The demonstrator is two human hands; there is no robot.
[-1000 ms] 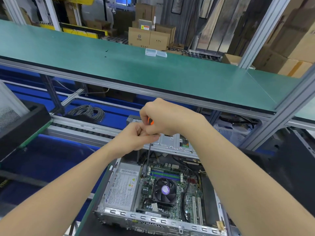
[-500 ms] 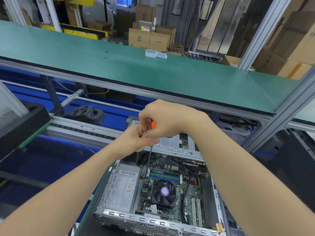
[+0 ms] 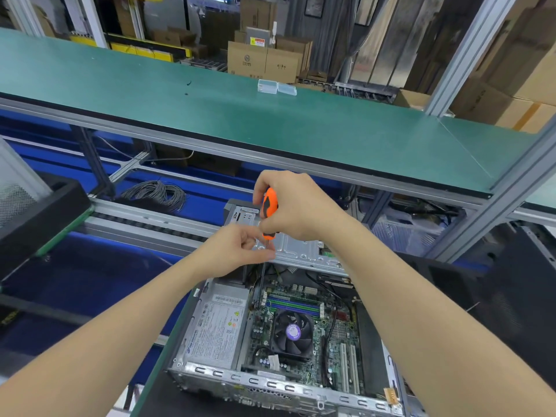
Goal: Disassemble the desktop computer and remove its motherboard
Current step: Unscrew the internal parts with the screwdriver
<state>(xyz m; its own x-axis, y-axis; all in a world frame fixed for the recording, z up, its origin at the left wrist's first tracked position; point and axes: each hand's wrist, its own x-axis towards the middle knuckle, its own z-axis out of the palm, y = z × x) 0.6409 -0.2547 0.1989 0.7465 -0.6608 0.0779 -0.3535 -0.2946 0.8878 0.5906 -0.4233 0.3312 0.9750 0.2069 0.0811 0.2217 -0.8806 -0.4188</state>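
Observation:
An open desktop case lies below me with its lid off. Inside, the green motherboard carries a black CPU fan; a grey power supply sits to its left. My right hand grips the orange-and-black handle of a screwdriver, held upright. Its thin shaft runs down to the motherboard's upper left corner. My left hand pinches the shaft just under the handle, in front of the metal drive cage.
A green shelf on aluminium posts spans the view above the case, with two small clear boxes on it. A coil of grey cable lies on blue flooring at left. A black case stands far left, dark panels at right.
My right hand has risen along the screwdriver, so much more of the orange handle shows. My left hand's fingers have shifted lower onto the shaft. The view has tilted slightly.

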